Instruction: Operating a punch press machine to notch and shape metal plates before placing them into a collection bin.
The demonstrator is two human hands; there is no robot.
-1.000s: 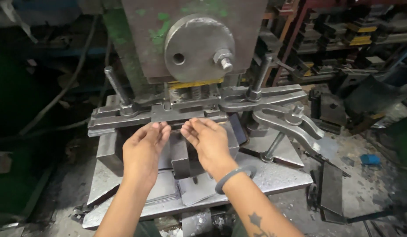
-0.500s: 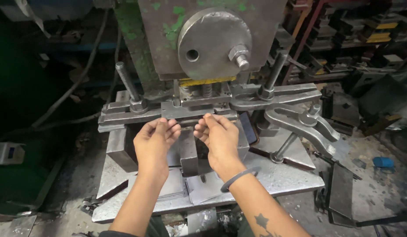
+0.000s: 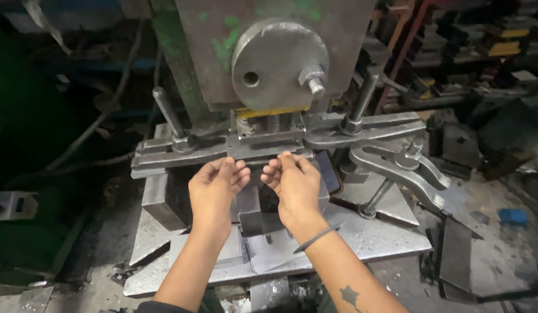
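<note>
My left hand [image 3: 214, 186] and my right hand [image 3: 296, 184] reach side by side into a metal press, at the gap under the ram [image 3: 269, 130]. Both hands have their fingers curled inward against the front of the dark die block [image 3: 254, 211], knuckles almost touching. The fingertips are hidden, so whatever lies between them cannot be made out. A thin band [image 3: 318, 236] circles my right wrist. A large round steel disc [image 3: 279, 64] with a bolt sits on the press head just above.
Flat clamp bars [image 3: 176, 153] with upright studs hold the die on a steel base plate [image 3: 379, 237]. A curved clamp arm [image 3: 396, 168] lies at the right. Bent sheet pieces [image 3: 269, 255] rest at the plate's front. Dark metal parts fill shelves at the right.
Both hands have moved up and in toward the die gap and drawn closer together. Their fingers have curled tighter.
</note>
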